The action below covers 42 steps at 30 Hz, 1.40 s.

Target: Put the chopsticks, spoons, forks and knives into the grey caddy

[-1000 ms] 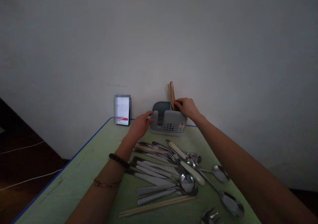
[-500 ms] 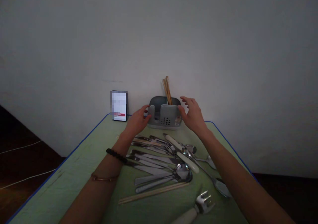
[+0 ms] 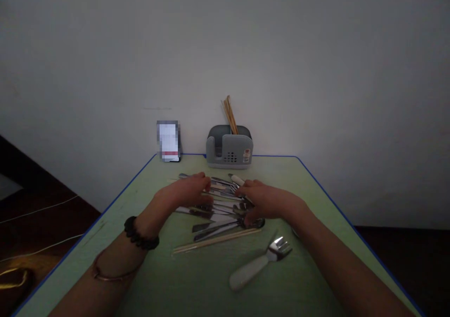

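Observation:
A pile of metal cutlery (image 3: 218, 211), knives and spoons, lies in the middle of a green table (image 3: 197, 289). Both my hands hover low over it. My left hand (image 3: 186, 194) rests on the pile's left side with loosely bent fingers that hold nothing I can see. On the right side, my right hand (image 3: 263, 202) has its fingertips curved down onto the spoons, its thumb near a white-handled piece (image 3: 237, 180). A grey cutlery holder (image 3: 229, 149) with wooden chopsticks (image 3: 229, 114) upright in it stands at the far edge by the wall.
A white-handled fork (image 3: 260, 263) and a loose pair of chopsticks (image 3: 216, 240) lie nearer to me. A phone (image 3: 168, 141) leans on the wall left of the holder. The table has a blue rim; dark floor with cables lies to the left.
Both hands left the holder and came back toward me, down onto the cutlery pile. The camera tilted, so the holder now sits farther off and the fork is in full view.

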Each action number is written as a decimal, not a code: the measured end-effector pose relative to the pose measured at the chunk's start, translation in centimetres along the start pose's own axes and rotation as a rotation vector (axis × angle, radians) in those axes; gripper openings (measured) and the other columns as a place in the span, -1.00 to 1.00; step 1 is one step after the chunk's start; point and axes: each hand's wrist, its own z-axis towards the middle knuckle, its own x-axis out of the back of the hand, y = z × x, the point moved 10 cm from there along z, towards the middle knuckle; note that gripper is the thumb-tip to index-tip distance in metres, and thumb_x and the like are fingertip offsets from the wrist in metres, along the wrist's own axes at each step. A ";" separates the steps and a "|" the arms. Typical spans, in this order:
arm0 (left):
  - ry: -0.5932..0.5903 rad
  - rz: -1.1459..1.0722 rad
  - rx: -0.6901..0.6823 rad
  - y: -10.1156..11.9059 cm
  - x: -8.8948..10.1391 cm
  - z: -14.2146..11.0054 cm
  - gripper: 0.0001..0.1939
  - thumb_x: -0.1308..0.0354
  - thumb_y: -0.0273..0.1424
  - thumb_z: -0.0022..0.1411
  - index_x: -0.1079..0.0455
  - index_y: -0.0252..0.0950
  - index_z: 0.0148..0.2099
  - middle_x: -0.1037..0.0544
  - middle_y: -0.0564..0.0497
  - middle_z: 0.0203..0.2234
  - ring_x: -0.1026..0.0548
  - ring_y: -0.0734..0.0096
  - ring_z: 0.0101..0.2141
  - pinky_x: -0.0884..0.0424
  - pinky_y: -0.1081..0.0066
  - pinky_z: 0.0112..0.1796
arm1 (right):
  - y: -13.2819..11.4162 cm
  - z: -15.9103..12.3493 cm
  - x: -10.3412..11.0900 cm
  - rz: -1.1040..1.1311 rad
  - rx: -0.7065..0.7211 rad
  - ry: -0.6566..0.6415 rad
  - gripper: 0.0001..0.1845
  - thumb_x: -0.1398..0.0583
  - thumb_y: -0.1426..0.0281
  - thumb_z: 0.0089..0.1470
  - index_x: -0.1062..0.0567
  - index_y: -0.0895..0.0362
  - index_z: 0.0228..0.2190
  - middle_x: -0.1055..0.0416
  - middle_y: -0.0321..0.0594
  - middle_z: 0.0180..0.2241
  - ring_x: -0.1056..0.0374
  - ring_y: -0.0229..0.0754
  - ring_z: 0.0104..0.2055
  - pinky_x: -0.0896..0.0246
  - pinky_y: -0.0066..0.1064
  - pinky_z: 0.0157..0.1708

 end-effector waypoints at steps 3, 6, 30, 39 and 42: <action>-0.171 -0.027 -0.046 1.8 -1.7 -1.7 -0.69 -0.22 -0.20 0.02 -0.38 -0.26 -0.22 -0.50 -0.02 -0.28 -0.46 0.29 -0.32 -0.30 0.44 -0.40 | 1.3 0.2 -1.1 -0.058 -0.084 -0.065 -0.18 -0.42 0.43 -0.37 -0.39 0.08 0.02 -0.32 0.02 0.00 -0.28 0.08 0.02 -0.28 -0.22 -0.13; -0.300 -0.031 -0.078 3.9 -3.3 -2.6 -0.64 -0.29 -0.16 -0.08 -0.40 -0.23 -0.24 -0.53 0.01 -0.35 -0.46 0.26 -0.38 -0.24 0.45 -0.50 | 3.1 0.4 -1.2 -0.073 -0.151 -0.062 -0.04 -0.43 0.42 -0.40 -0.28 0.10 0.11 -0.23 0.09 0.08 -0.20 0.16 0.10 -0.25 -0.12 -0.07; -0.061 0.038 -0.074 0.7 -2.7 2.1 -0.21 -0.28 -0.20 -0.06 -0.14 -0.18 0.22 -0.24 -0.15 0.13 -0.23 0.03 0.10 -0.20 0.14 0.06 | 1.8 -5.8 -5.6 -0.022 -0.113 0.090 0.05 -0.03 -0.20 -0.05 0.07 0.18 0.28 0.39 0.08 0.33 0.41 0.20 0.34 0.19 0.09 0.21; -0.210 -0.011 -0.067 -1.7 -5.4 3.0 -0.08 -0.14 0.06 0.02 0.11 -0.12 0.34 0.13 -0.13 0.32 0.08 -0.04 0.27 -0.01 0.08 0.16 | 3.1 -3.5 -4.5 -0.115 -0.080 0.206 -0.12 0.10 -0.07 0.14 0.01 0.30 0.26 0.24 0.05 0.32 0.35 0.06 0.35 0.26 -0.04 0.27; -0.223 -0.008 -0.061 -1.8 -5.4 3.0 -0.04 -0.16 0.07 -0.01 0.12 -0.12 0.34 0.15 -0.13 0.33 0.10 -0.05 0.27 0.00 0.07 0.16 | 2.0 -4.0 -4.2 -0.096 -0.034 0.216 -0.05 0.07 -0.13 0.08 0.06 0.26 0.27 0.31 0.05 0.32 0.39 0.07 0.35 0.22 0.00 0.25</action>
